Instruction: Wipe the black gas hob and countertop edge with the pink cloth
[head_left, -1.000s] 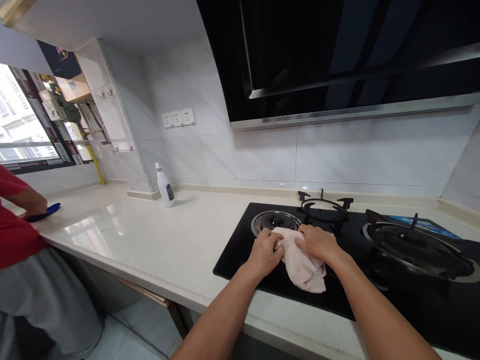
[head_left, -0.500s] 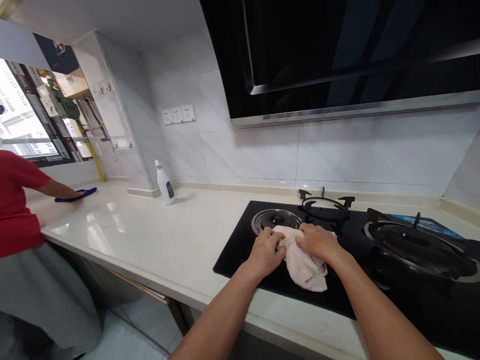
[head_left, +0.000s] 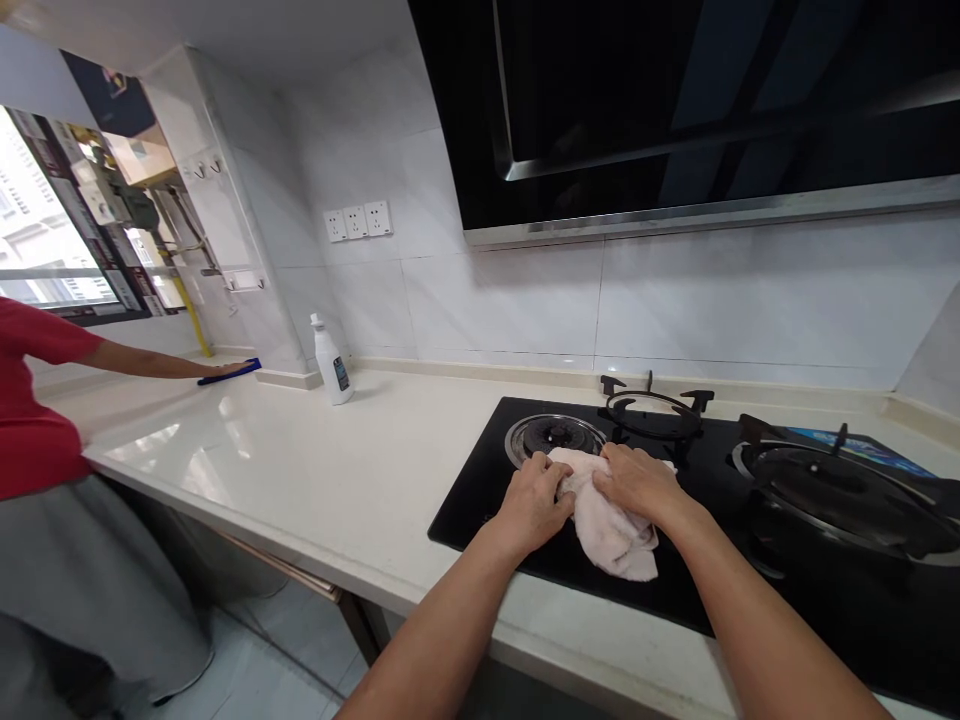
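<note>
A pale pink cloth [head_left: 613, 535] lies bunched on the black glass gas hob [head_left: 469, 510], just in front of the left burner [head_left: 556, 437]. My left hand [head_left: 534, 500] grips the cloth's left edge with bent fingers. On its upper right side, my right hand [head_left: 637, 480] is closed on the same cloth, fingers curled over it. Both hands are close together, with folds of cloth between them. A loose end of the cloth hangs toward the hob's front edge. Behind the right hand stands a black pan support [head_left: 654, 412], off its burner.
A white bottle [head_left: 331, 365] stands on the pale countertop [head_left: 360, 460] left of the hob. At far left, a person in a red top [head_left: 34, 390] presses a blue cloth [head_left: 231, 372] on the counter. The range hood [head_left: 675, 215] hangs low above. The right burner [head_left: 840, 490] carries its support.
The other person's arm has reached farther right along the counter with the blue cloth. My hands and the pink cloth hold nearly the same place; the view has shifted slightly.
</note>
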